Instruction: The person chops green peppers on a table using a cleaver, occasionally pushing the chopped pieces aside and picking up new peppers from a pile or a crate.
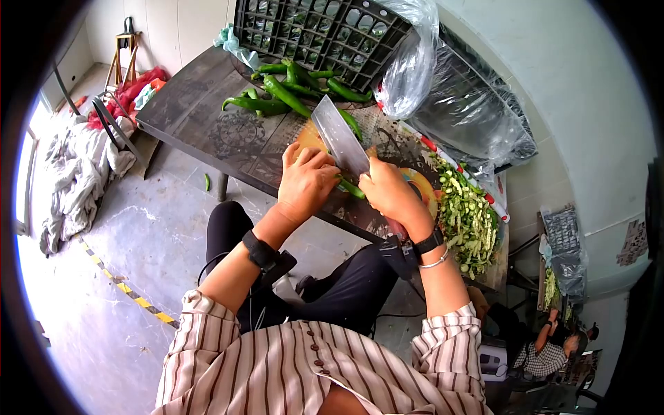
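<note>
A broad cleaver (339,137) is in my right hand (392,191), its blade slanting up and left over an orange-patterned board (311,136). Close to the blade's left side, my left hand (308,176) has its fingers curled down over a green pepper (351,188), part of which shows between the hands. Whole green peppers (287,95) lie in a loose pile on the dark table (187,104), beyond the blade. To the right of my right hand is a heap of chopped green pepper pieces (467,221).
A black crate (321,34) stands at the table's back, beside clear plastic bags (460,104). Cloth bundles (86,173) lie on the floor at left. Another person (543,356) sits at the lower right. One pepper (207,182) is on the floor.
</note>
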`<state>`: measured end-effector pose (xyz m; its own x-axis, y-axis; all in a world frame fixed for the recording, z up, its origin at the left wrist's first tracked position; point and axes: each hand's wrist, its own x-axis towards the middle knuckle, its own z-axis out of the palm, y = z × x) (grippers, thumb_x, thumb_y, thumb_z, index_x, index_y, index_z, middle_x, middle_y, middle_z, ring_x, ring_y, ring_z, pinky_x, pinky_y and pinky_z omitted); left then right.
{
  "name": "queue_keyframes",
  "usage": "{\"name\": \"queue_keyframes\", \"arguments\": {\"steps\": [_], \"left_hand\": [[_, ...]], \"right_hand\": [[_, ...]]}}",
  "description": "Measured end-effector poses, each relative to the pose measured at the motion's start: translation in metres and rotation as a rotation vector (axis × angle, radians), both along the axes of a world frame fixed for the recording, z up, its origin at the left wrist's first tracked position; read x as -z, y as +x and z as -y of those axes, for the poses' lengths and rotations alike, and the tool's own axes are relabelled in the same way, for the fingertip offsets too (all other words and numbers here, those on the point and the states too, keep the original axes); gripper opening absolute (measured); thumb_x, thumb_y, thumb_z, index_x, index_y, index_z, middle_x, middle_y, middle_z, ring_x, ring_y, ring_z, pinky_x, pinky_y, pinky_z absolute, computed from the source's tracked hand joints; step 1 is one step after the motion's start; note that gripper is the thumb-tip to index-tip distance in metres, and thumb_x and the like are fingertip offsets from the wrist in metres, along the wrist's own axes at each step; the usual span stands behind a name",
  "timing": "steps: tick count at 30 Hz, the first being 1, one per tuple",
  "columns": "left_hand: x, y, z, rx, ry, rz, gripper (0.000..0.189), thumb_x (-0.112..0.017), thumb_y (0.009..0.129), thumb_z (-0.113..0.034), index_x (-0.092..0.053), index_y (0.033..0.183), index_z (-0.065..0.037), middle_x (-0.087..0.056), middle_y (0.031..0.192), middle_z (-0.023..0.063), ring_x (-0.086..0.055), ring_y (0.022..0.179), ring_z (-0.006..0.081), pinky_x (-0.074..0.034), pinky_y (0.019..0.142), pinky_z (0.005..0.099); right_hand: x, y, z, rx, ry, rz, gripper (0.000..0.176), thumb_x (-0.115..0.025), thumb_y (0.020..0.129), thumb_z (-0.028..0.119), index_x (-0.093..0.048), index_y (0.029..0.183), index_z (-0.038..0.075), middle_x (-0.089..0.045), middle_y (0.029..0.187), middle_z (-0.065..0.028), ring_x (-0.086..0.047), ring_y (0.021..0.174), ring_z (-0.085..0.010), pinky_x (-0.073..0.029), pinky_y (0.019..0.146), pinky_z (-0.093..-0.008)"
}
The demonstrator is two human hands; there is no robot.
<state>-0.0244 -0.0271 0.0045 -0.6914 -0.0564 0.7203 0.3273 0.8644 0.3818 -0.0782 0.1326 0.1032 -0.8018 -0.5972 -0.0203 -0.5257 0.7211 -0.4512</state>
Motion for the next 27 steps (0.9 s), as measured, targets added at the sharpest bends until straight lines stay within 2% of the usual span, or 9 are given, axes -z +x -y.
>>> {"name": "queue_keyframes", "arguments": {"steps": [5, 11, 13, 16, 17, 18, 19, 23, 27], "left_hand": [[0.000, -0.001, -0.002, 0.025, -0.018, -0.012, 0.016, -0.073, 0.071, -0.018, -0.073, 0.086, -0.014, -0.063, 0.094, -0.0034, -0.054, 0.101, 0.0188, -0.030, 0.104, 0.0483], [-0.001, -0.003, -0.002, 0.010, -0.028, -0.005, 0.014, -0.068, 0.076, -0.022, -0.072, 0.086, -0.013, -0.064, 0.090, -0.0015, -0.055, 0.099, 0.0198, -0.031, 0.101, 0.0436], [-0.001, -0.003, -0.001, 0.006, -0.060, -0.024, 0.014, -0.068, 0.076, -0.021, -0.072, 0.086, -0.013, -0.064, 0.090, -0.0015, -0.055, 0.099, 0.0199, -0.030, 0.102, 0.0437], [-0.003, -0.003, -0.001, 0.017, -0.076, -0.035, 0.016, -0.068, 0.075, -0.017, -0.071, 0.091, -0.013, -0.064, 0.093, -0.0010, -0.055, 0.101, 0.0206, -0.030, 0.102, 0.0440], [-0.006, -0.002, -0.002, 0.026, -0.077, -0.031, 0.022, -0.068, 0.075, -0.016, -0.070, 0.096, -0.014, -0.064, 0.096, -0.0005, -0.054, 0.102, 0.0210, -0.029, 0.103, 0.0451], [-0.010, 0.000, -0.003, 0.036, -0.079, -0.028, 0.028, -0.068, 0.075, -0.015, -0.069, 0.102, -0.014, -0.064, 0.098, -0.0001, -0.054, 0.104, 0.0214, -0.029, 0.104, 0.0463], [-0.013, 0.003, -0.004, 0.074, -0.080, 0.094, 0.043, -0.065, 0.073, -0.008, -0.065, 0.115, -0.018, -0.062, 0.109, -0.0008, -0.051, 0.114, 0.0217, -0.021, 0.110, 0.0547], [-0.028, -0.001, -0.015, 0.236, -0.167, 0.179, 0.051, -0.066, 0.071, -0.008, -0.062, 0.121, -0.016, -0.061, 0.122, 0.0000, -0.046, 0.125, 0.0239, -0.011, 0.112, 0.0607], [-0.029, -0.014, -0.023, 0.273, -0.323, 0.156, 0.045, -0.058, 0.073, -0.004, -0.063, 0.117, -0.016, -0.063, 0.116, -0.0008, -0.048, 0.123, 0.0219, -0.008, 0.112, 0.0656]], "right_hand": [[0.000, -0.007, 0.000, -0.014, 0.014, 0.030, 0.023, -0.052, 0.084, 0.014, -0.053, 0.087, -0.009, -0.060, 0.082, -0.0331, -0.058, 0.085, -0.0494, -0.047, 0.075, -0.0529], [0.030, -0.010, -0.011, -0.019, -0.158, -0.164, 0.023, -0.053, 0.084, 0.014, -0.056, 0.089, -0.009, -0.060, 0.081, -0.0329, -0.058, 0.085, -0.0495, -0.048, 0.075, -0.0522], [0.028, -0.004, -0.019, 0.066, -0.320, -0.009, 0.020, -0.053, 0.088, 0.013, -0.055, 0.093, -0.006, -0.060, 0.066, -0.0143, -0.058, 0.049, -0.0213, -0.046, 0.045, -0.0358], [0.007, 0.017, -0.039, 0.208, -0.561, 0.146, 0.023, -0.051, 0.088, 0.014, -0.056, 0.099, -0.006, -0.060, 0.061, -0.0139, -0.060, 0.049, -0.0237, -0.047, 0.049, -0.0366], [0.005, 0.023, -0.048, 0.233, -0.620, 0.091, 0.020, -0.052, 0.090, 0.012, -0.055, 0.099, -0.005, -0.056, 0.059, -0.0039, -0.051, 0.044, -0.0090, -0.042, 0.042, -0.0284], [0.001, 0.028, -0.057, 0.259, -0.706, 0.162, 0.016, -0.052, 0.090, 0.010, -0.055, 0.099, -0.003, -0.055, 0.060, -0.0021, -0.051, 0.045, -0.0094, -0.042, 0.042, -0.0275], [0.002, 0.032, -0.065, 0.277, -0.752, 0.171, 0.016, -0.051, 0.091, 0.010, -0.055, 0.099, -0.003, -0.054, 0.061, -0.0017, -0.050, 0.044, -0.0091, -0.041, 0.041, -0.0267], [0.018, 0.051, -0.091, 0.335, -0.849, 0.235, 0.016, -0.051, 0.093, 0.012, -0.053, 0.100, -0.002, -0.053, 0.061, -0.0022, -0.049, 0.043, -0.0091, -0.040, 0.039, -0.0256], [0.037, 0.070, -0.106, 0.397, -0.849, 0.260, 0.013, -0.052, 0.093, 0.011, -0.051, 0.095, -0.001, -0.052, 0.058, -0.0027, -0.049, 0.042, -0.0092, -0.040, 0.037, -0.0255]]}}
